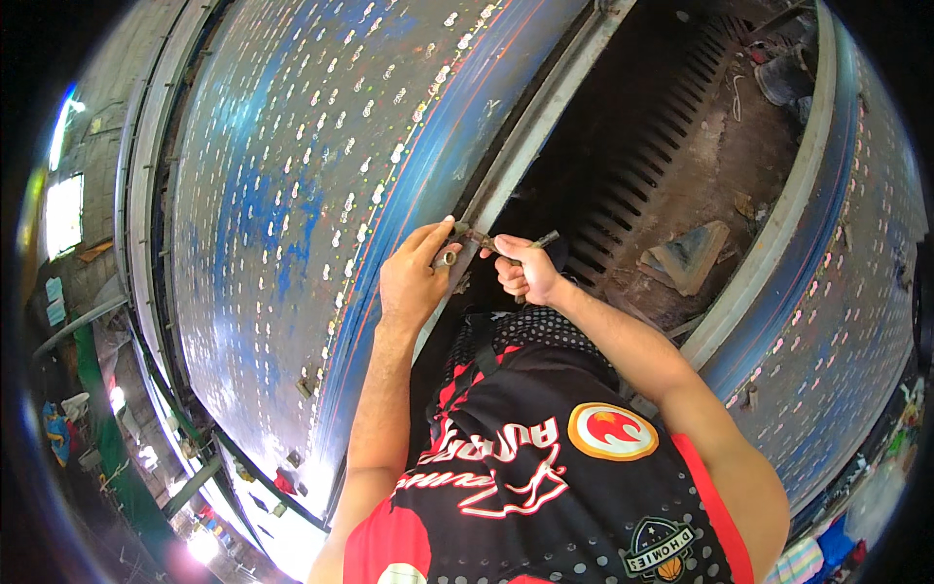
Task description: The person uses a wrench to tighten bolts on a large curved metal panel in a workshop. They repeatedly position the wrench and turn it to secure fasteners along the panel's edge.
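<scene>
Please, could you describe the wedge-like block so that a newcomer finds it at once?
Between the two large speckled surfaces runs a dirty brown strip. On this strip, to the right of the right hand and past the dark stripes, lies the block. Unlike the narrow stripes, it is bulky and roughly triangular.

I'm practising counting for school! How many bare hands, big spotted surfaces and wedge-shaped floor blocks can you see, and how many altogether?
Bare hands: 2 (left hand, right hand)
Big spotted surfaces: 2 (left surface, right surface)
Wedge-shaped block: 1
Total: 5
I left out the metal parts at the fingers: too jumbled to count.
</scene>
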{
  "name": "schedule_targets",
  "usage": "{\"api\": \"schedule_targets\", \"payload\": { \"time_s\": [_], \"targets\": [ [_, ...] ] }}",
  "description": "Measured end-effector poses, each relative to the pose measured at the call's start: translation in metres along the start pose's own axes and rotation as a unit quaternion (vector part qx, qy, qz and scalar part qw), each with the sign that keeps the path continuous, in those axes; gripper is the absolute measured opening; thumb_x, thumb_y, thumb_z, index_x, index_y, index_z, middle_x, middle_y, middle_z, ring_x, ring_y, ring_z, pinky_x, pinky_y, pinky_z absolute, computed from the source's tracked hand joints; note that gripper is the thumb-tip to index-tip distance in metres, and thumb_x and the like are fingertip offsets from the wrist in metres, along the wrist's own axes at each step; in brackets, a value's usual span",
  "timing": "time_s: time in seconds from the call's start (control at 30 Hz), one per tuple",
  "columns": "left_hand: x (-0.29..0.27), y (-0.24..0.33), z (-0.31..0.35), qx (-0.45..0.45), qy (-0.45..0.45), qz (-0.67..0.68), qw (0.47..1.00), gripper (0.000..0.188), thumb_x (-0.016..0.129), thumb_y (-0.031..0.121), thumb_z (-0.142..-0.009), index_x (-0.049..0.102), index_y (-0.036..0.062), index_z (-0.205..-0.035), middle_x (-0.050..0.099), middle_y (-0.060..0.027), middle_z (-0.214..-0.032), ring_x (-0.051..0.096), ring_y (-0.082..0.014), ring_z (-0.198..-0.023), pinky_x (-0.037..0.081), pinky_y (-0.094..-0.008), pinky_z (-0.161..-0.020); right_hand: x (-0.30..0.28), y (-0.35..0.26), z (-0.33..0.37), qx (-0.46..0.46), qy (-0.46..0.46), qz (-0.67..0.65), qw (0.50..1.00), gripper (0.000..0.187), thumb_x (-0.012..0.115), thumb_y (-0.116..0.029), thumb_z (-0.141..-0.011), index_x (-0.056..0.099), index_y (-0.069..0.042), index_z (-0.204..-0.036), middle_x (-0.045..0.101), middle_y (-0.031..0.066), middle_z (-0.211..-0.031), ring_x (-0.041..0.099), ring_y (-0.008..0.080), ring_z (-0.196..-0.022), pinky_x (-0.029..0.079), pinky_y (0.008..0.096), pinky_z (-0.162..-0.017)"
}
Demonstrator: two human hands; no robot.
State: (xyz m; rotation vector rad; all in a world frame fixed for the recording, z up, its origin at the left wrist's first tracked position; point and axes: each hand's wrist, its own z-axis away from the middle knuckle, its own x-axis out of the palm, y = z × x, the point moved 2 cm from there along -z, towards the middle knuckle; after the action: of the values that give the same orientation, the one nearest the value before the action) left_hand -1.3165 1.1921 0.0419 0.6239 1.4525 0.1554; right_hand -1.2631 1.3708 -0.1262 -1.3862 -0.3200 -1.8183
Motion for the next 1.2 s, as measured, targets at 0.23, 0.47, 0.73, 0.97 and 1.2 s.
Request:
{"api": "schedule_targets", "payload": {
  "time_s": [0.23,0.47,0.73,0.97,1.2],
  "targets": [
    [0.021,-0.022,-0.002,0.002,-0.015,0.101,0.995,0.044,0.067,-0.012,-0.085,0.074,0.0069,-0.125,0.078,-0.0127,-0.124,0.081,-0.0258,-0.098,0.063,-0.0373,-0.086,-0.004,-0.029,-0.003,-0.442,0.051,0.683,0.579,0.030,0.074,-0.030,-0.102,0.072,-0.006,-0.119,0.065,0.0038,-0.067,0.067,0.0212,-0.054,0.052,0.0361,-0.050],
    [0.011,-0.023,-0.015,0.037,-0.042,0.088,0.995,0.044,0.066,-0.010,-0.087,0.070,0.0075,-0.128,0.075,-0.0126,-0.122,0.080,-0.0292,-0.100,0.063,-0.0403,-0.084,0.045,-0.034,0.041,-0.167,0.060,0.961,0.211,0.075,0.058,-0.019,-0.098,0.036,-0.008,-0.168,0.057,0.0059,-0.106,0.055,0.0214,-0.094,0.046,0.0371,-0.086],
    [0.018,-0.035,-0.015,0.081,-0.084,0.061,0.991,0.035,0.069,0.001,-0.091,0.067,0.0111,-0.124,0.069,-0.0112,-0.114,0.072,-0.0379,-0.094,0.059,-0.0477,-0.078,0.075,-0.023,0.054,-0.171,0.109,0.947,0.249,0.080,0.065,-0.017,-0.095,0.034,-0.003,-0.168,0.059,0.0082,-0.106,0.056,0.0253,-0.095,0.047,0.0395,-0.086],
    [-0.050,-0.025,-0.024,0.097,0.097,0.106,0.985,0.035,0.079,-0.002,-0.085,0.069,0.0065,-0.118,0.070,-0.0163,-0.104,0.071,-0.0382,-0.093,0.057,-0.0464,-0.077,0.076,-0.067,0.094,-0.080,0.121,0.933,0.330,0.086,0.072,-0.006,-0.088,0.035,-0.002,-0.166,0.068,0.0147,-0.113,0.063,0.0324,-0.102,0.049,0.0452,-0.090],
    [-0.066,-0.146,-0.017,0.037,0.329,0.011,0.944,0.027,0.082,0.002,-0.090,0.074,0.0079,-0.115,0.078,-0.0134,-0.121,0.076,-0.0339,-0.111,0.062,-0.0418,-0.095,0.042,-0.079,0.110,-0.135,0.341,0.796,0.481,0.054,0.072,-0.018,-0.100,0.056,0.002,-0.148,0.072,0.0243,-0.127,0.069,0.0423,-0.115,0.054,0.0477,-0.100]
  ]
}}
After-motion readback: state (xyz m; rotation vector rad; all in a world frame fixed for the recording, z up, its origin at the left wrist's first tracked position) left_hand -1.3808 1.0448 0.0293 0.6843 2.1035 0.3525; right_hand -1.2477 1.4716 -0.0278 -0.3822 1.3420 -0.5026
